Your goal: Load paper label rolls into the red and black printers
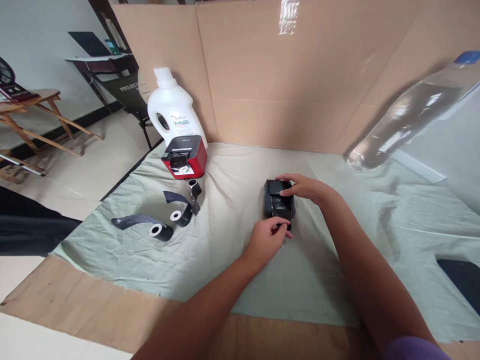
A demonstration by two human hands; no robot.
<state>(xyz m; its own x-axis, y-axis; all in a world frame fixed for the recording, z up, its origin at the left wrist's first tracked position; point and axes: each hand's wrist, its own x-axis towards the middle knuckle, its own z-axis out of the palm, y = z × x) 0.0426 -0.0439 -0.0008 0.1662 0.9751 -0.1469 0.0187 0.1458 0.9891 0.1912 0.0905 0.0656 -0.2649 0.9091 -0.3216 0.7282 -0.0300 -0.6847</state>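
Strip (281, 206) edge seemingly between left fingers (279, 220)

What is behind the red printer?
A white detergent bottle stands behind the red printer, with a cardboard panel farther back. The printer hides the bottle's lower front, so that cannot be seen.

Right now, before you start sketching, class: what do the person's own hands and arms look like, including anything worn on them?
The left hand and right hand are ungloved, with no watch or bracelet visible. The left forearm and right forearm are slim and uncovered; purple cloth, probably a sleeve, shows by the right arm at the bottom edge.
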